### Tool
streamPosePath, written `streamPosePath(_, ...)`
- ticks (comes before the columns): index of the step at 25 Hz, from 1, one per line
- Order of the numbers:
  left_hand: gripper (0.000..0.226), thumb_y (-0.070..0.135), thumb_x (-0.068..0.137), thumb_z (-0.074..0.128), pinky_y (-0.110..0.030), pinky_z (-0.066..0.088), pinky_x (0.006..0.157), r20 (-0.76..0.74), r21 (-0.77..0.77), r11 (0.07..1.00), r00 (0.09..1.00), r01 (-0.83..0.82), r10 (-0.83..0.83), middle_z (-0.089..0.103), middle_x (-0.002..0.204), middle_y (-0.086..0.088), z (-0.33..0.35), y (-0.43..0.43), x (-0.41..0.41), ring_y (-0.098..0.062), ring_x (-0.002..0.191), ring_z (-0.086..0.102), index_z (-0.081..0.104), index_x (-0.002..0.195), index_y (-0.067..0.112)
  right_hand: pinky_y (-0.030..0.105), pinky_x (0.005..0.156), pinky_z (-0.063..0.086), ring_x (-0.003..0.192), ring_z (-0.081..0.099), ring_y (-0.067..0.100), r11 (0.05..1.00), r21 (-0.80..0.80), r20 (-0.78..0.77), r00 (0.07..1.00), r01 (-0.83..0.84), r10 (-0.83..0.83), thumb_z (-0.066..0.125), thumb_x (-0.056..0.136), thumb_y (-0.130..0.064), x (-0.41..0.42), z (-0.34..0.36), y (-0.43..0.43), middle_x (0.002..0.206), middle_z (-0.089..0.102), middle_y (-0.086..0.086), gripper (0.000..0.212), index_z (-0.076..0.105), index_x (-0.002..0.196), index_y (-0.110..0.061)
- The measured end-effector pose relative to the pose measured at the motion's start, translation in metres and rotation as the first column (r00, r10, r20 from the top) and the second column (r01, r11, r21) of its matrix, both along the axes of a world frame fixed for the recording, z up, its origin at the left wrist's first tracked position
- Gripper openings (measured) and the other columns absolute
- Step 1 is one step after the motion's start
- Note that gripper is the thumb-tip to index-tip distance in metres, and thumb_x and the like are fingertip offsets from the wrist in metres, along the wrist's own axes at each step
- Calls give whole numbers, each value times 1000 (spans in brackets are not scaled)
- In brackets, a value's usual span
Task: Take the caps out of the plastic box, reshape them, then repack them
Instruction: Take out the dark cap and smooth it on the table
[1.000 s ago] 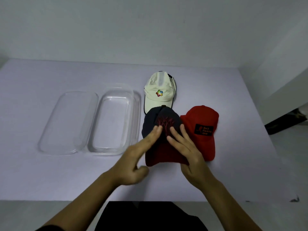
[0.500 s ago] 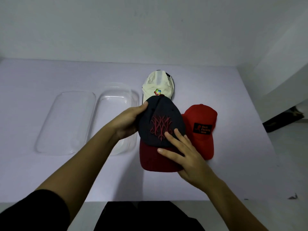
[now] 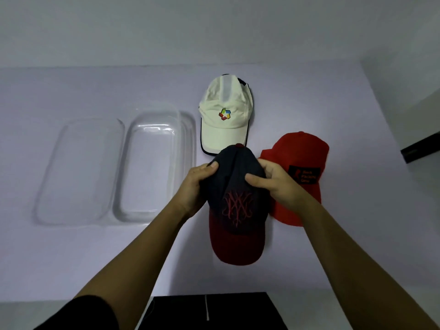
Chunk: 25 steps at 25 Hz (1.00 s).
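Reshape step, I'd say: all three caps are out and the navy cap is the one I'm working. Left hand grips its left flank, right hand grips its right flank; the fingers of both are curled tight onto the crown fabric, thumbs on top, other fingers hidden underneath. Cap looks lifted off the tabletop, dark red brim pointing back at me, below the fingers.

White cap lies flat just beyond the fingertips, its brim edge partly covered by the navy crown. Red cap sits just right of the right hand, partly hidden behind it. Clear plastic box is off to the left of the left hand, nothing in it, with its lid lying flat right beside it on the far side.

Next move, my guess: push the crown out from inside so the dome rounds up, smooth the front panel, then set it down or carry it left to the box. Needs a light touch since the fabric is soft; squeezing the sides too hard would crease it.

Versus half a second ago: the right hand was lying flat on the front of the crown with fingers spread, the left hand was up at the back of the crown. Now both pinch the sides. The other caps, box and lid are unchanged.
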<state>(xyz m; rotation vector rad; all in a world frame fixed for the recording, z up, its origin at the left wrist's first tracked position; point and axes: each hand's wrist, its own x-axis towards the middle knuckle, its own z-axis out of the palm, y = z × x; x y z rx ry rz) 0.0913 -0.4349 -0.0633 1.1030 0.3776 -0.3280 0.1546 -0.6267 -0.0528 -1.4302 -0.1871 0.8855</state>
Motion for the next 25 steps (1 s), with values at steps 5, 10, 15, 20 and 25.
streamPosePath(5,19,25,90,54,-24,43,61,-109,552,834,991,-8,82,61,72,1,-7,3,18,-15,68,56,60,77,13,27,86,56,100,68,15,965,-256,17,998,-57,64,76,76,-15,33,-30,11,115,69,6,45,59,118,-13)
streamPosePath(10,18,23,90,44,-23,44,63,-114,756,655,988,17,106,60,85,5,-11,-1,35,-9,74,55,58,98,14,33,95,52,103,65,13,928,-361,4,995,-91,99,73,79,-32,42,-47,26,115,66,-2,50,56,123,-14)
streamPosePath(15,33,39,96,34,-28,45,70,-212,678,732,971,63,113,59,94,3,-16,-3,50,-12,85,56,58,101,17,32,94,52,105,61,13,921,-388,205,978,36,47,57,89,-43,34,-53,47,117,63,-2,44,49,127,-22)
streamPosePath(20,33,44,93,41,-35,42,78,-146,894,439,985,91,94,54,99,-4,-37,2,52,-20,92,51,53,94,13,19,68,52,81,62,8,825,-499,323,941,264,-105,69,77,-48,26,-61,49,90,63,-7,40,58,101,-17)
streamPosePath(25,24,18,95,38,-25,34,60,38,784,603,981,-147,189,49,71,2,-34,-7,52,-11,67,45,46,73,12,32,71,38,72,48,13,769,-430,337,874,474,-350,44,96,-34,20,-72,61,77,51,-5,24,51,77,-22)
